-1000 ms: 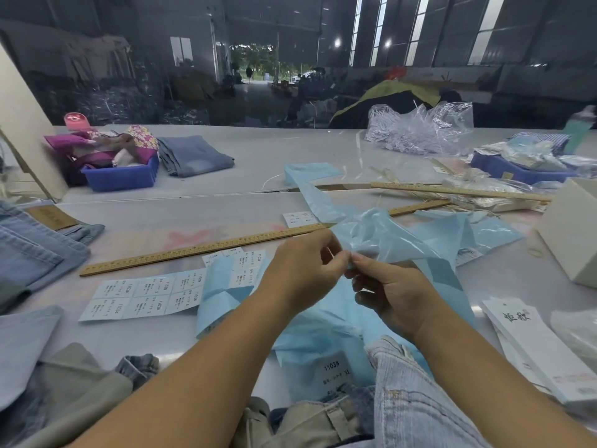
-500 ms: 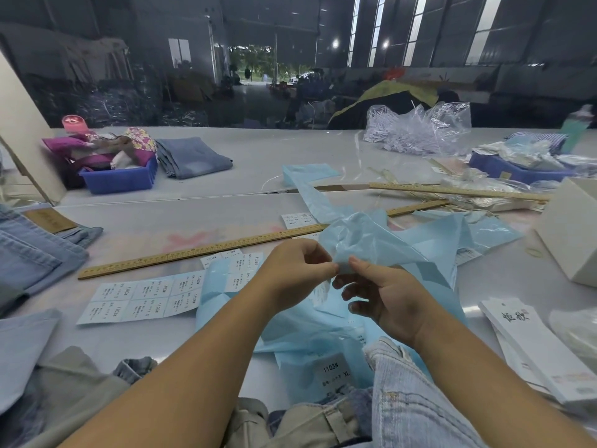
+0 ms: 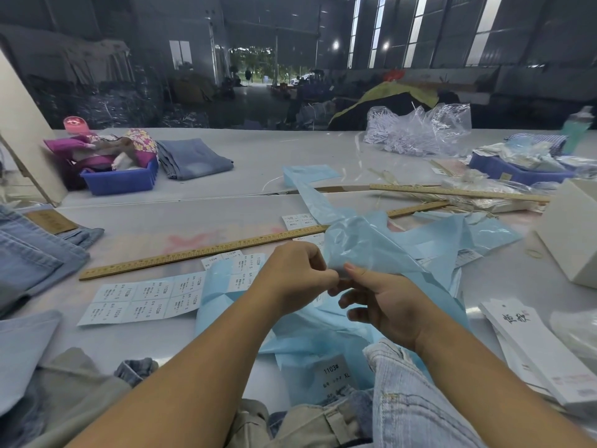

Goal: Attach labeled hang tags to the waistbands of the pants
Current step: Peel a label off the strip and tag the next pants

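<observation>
1. Landmark: long wooden ruler (image 3: 206, 252), lying slantwise across the grey table (image 3: 258, 163). All places below are given from it.
2. Left hand (image 3: 292, 279): just on the near side of the ruler; fingers curled, pinching the edge of the blue backing sheet (image 3: 365, 250).
3. Right hand (image 3: 384, 305): beside the left hand, near side of the ruler; thumb and forefinger pinch the same raised fold, the other fingers loosely curled beneath.
4. Blue backing sheet: lifted off the table between both hands, its tail trailing across and beyond the ruler's right end.
5. Size labels (image 3: 142, 300): a flat printed sheet on the near side of the ruler, left of the hands; one more sticker marked 1103# XL (image 3: 336, 373) lies nearer the person.
6. Hang tags (image 3: 533, 347): white stack well right of the ruler's near side, untouched.
7. Pants: light denim (image 3: 416, 402) and khaki waistband (image 3: 326, 418) at the near edge, below the hands.
8. Step, as judged: peeling a label free of its backing. Whether a sticker is already between the fingertips cannot be told.
9. Handling advice: peel slowly at a shallow angle, keep the thin sheet taut, hold the sticker by one corner only, then set it square on a tag.
</observation>
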`<action>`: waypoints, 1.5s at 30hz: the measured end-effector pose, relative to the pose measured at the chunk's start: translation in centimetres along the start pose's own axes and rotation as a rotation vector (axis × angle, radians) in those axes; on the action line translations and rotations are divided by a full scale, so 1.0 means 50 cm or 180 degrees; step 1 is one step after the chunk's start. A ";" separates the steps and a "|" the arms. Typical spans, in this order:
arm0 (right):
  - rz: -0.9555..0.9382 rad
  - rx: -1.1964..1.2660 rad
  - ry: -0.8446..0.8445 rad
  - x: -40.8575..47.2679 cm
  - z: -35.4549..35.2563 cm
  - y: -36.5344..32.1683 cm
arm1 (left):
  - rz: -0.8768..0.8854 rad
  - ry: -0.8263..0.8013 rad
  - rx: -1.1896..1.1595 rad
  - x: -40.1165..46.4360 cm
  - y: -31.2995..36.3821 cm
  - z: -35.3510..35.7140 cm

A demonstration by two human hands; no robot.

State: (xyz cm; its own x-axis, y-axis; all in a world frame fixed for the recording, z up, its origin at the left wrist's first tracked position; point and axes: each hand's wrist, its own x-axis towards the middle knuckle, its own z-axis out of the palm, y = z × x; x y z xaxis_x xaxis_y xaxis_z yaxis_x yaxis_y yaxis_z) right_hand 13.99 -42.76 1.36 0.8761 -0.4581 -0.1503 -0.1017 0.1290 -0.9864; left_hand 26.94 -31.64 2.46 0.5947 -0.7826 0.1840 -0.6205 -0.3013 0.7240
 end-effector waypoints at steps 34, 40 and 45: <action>0.0301 0.0830 0.0391 -0.326 -0.179 -0.141 | 0.2409 0.0771 0.2586 -0.148 0.444 0.019; 0.0284 0.0849 0.0811 -0.412 -0.284 -0.130 | 0.2209 -0.0294 0.2859 -0.165 0.537 0.138; 0.0124 0.0427 0.1107 -0.423 -0.378 -0.079 | 0.0681 -0.1982 0.1675 -0.102 0.565 0.204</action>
State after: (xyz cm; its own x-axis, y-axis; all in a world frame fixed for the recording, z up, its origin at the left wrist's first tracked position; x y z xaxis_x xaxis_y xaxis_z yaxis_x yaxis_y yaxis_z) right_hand -13.04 -50.20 7.16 0.6580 -0.7190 -0.2239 -0.0491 0.2557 -0.9655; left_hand 1.17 -41.72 15.17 0.1425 -0.9627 -0.2301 -0.9368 -0.2062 0.2826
